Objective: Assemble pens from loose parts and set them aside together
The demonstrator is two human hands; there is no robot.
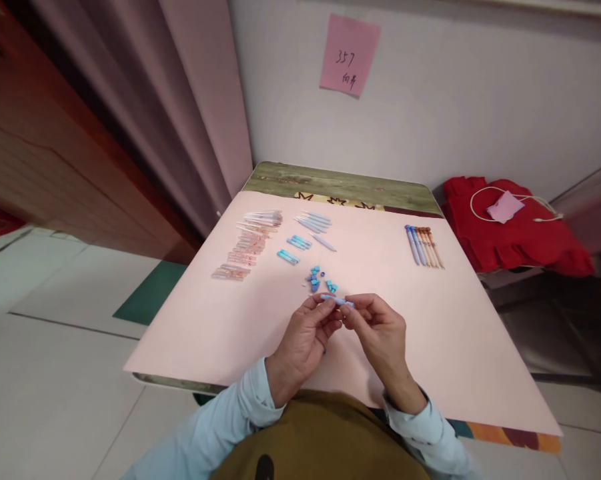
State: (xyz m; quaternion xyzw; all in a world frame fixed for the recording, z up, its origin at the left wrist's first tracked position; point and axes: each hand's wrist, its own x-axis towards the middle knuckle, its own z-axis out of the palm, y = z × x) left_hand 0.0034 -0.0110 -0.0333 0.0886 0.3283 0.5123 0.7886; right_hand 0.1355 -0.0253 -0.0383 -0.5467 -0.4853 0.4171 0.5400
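Between my two hands, above the near middle of the table, is a short light-blue pen barrel [337,301]. My left hand [305,333] pinches its left end with thumb and fingers. At the right end, my right hand [380,330] grips it with thumb and forefinger. Just beyond my fingers lie small blue pen parts [315,279] and turquoise pieces [331,287]. Farther out are turquoise tubes [299,243], a single pale lavender pen piece [323,243] and a group of light-blue pen pieces [314,221].
Clear and pinkish pen parts [245,250] lie in rows on the left of the pale-covered table [190,333]. On the right, blue and brown-topped pens [424,247] lie side by side. A red cushioned seat [525,233] with a white cable stands beyond the table's right edge.
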